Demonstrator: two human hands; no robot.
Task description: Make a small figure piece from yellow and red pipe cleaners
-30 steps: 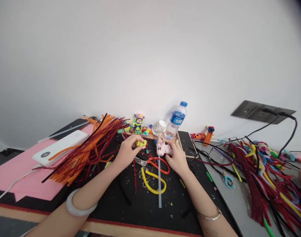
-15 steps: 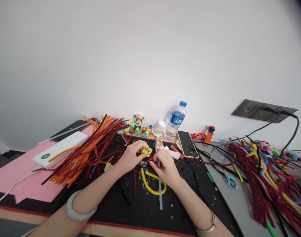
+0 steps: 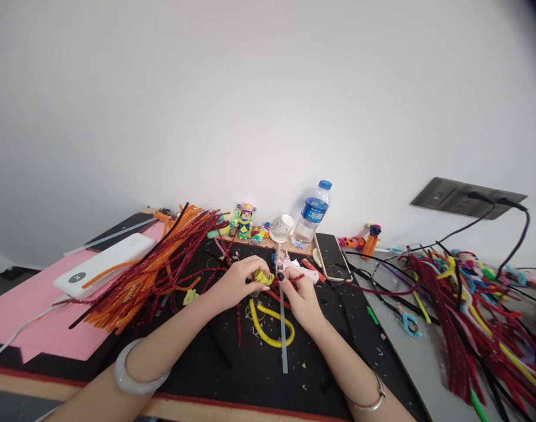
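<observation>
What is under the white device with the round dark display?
Pink paper shows beside the white device, which seems to lie on it. Whatever is directly beneath is covered by the device; orange strands also hide part of its right side.

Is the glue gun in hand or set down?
Set down: the glue gun lies on the black mat, handle pointing right, while the right hand pinches a red strand. Whether hand and gun touch, I cannot tell.
</observation>
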